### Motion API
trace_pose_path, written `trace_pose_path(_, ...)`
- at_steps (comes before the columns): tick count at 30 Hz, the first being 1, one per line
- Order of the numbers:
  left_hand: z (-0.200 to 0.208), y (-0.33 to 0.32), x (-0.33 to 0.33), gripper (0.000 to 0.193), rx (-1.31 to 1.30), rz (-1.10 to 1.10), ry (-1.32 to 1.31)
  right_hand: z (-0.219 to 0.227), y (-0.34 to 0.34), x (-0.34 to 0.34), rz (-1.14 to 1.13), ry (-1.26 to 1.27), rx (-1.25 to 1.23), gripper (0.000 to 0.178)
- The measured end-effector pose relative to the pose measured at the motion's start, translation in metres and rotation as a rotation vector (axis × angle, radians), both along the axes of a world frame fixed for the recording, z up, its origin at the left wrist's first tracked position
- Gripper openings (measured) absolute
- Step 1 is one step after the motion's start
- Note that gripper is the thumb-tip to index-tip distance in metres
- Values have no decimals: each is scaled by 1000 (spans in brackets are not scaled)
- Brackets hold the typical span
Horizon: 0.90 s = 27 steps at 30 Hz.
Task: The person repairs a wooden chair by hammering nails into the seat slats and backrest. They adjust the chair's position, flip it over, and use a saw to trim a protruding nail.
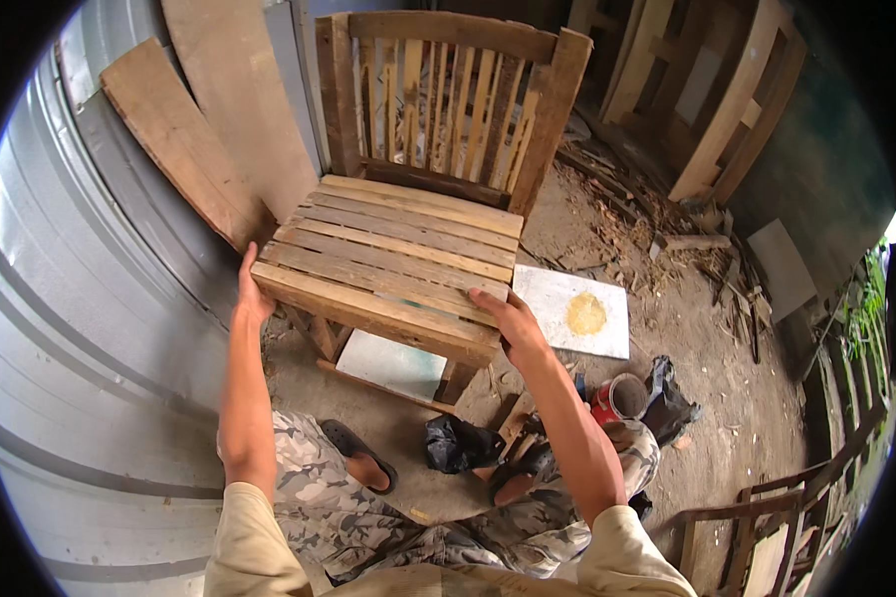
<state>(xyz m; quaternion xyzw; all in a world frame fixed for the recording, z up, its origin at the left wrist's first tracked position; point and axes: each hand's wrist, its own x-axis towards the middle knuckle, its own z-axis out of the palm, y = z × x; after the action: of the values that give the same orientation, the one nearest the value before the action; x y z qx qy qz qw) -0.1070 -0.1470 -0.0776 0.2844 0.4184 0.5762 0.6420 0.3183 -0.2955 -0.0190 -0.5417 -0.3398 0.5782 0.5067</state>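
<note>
A wooden chair (388, 244) with a slatted seat and a slatted back stands upright in front of me, its back on the far side. My left hand (252, 289) grips the seat's near left corner, fingers up along its side edge. At the near right corner, my right hand (508, 316) has its thumb on top of the slats; its other fingers are hidden beyond the seat's side. Under the seat, a pale flat board (392, 364) shows between the chair's legs.
Planks (184, 144) lean on a corrugated metal wall (100, 348) at left. Right of the chair lie a white board (577, 310) with a yellow stain, a red can (622, 396) and black plastic bags (460, 444). Wood scraps (667, 214) litter the ground behind; a wooden frame (757, 517) stands lower right.
</note>
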Motion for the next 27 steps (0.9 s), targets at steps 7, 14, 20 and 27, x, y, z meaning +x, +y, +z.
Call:
trace_pose_path(7, 22, -21, 24, 71, 8, -35, 37, -3, 2, 29, 19, -14, -15, 82)
trace_pose_path(14, 32, -60, 74, 66, 57, 85, 91, 6, 3, 87, -104, -118, -111, 92)
trace_pose_path(20, 44, -59, 87, 63, 98, 103, 85, 11, -5, 105, -58, -17, 3, 74)
trace_pose_path(27, 33, -43, 66, 75, 35, 173, 72, 15, 1, 87, -69, -101, 10, 64)
